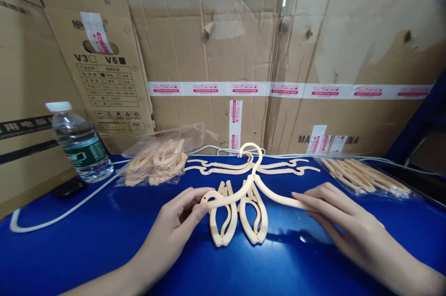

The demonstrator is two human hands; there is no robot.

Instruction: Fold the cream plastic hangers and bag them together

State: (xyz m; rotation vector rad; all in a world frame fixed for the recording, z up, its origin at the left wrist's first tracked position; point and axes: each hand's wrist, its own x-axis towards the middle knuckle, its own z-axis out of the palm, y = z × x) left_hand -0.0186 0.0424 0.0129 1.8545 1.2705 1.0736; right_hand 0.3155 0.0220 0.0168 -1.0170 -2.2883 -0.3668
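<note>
A cream folding clothes hanger (pixel 272 197) is held up between my two hands, its hook pointing up and its arms spread outward. My left hand (pixel 181 221) pinches the left arm's end between thumb and fingers. The right arm's end is gripped by my right hand (pixel 343 221), whose fingers cover the tip. Below and behind it, two folded hangers lie on the blue table: a left folded hanger (pixel 213 228) and a right folded hanger (pixel 264 228). Farther back, unfolded hangers (pixel 223 166) lie flat with their arms spread.
A clear bag of folded hangers (pixel 158 161) lies at the back left, beside a water bottle (pixel 81 142) and a black object (pixel 69 187). Another bag with long hanger pieces (pixel 365 177) is at the back right. A white cable (pixel 66 212) crosses the blue table (pixel 104 249). Cardboard boxes (pixel 209 54) stand behind.
</note>
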